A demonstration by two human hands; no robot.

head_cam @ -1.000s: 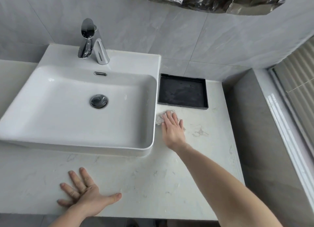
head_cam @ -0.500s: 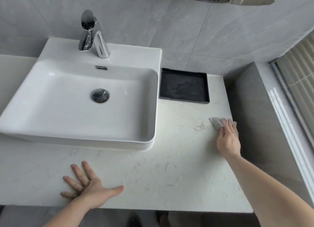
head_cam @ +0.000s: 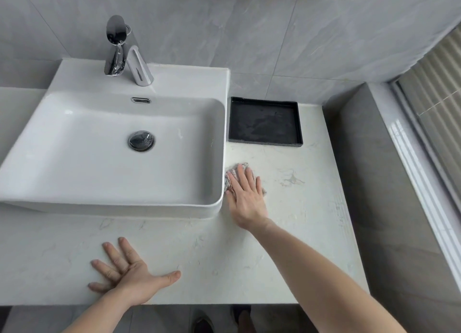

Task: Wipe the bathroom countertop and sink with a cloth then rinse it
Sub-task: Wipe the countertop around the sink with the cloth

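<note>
The right hand (head_cam: 245, 199) lay flat, palm down, with its fingers (head_cam: 243, 176) stretched out and held close together, pressing a small crumpled grey cloth (head_cam: 230, 174) against the white marble-veined stone countertop (head_cam: 299, 233). The cloth showed only as a rim around and beyond the fingertips and at the little-finger side of the hand; the rest was hidden under the palm. It was not gripped, only pinned down by the flat hand. On the thumb side of those fingers, just beside them, rose the outer wall of the white rectangular ceramic sink (head_cam: 219, 158), and the cloth's edge lay against or very near it. Beyond the fingertips, apart from the cloth, sat a shallow black square tray (head_cam: 265, 122) by the grey tiled wall (head_cam: 311, 45).

The left hand (head_cam: 129, 275) rested flat on the front strip of the countertop, fingers spread wide, thumb pointing toward the right arm, holding nothing. Beyond its fingertips stood the sink's front wall, and further on the round chrome drain plug (head_cam: 141, 140) and the chrome faucet (head_cam: 124, 53) at the back rim.
</note>
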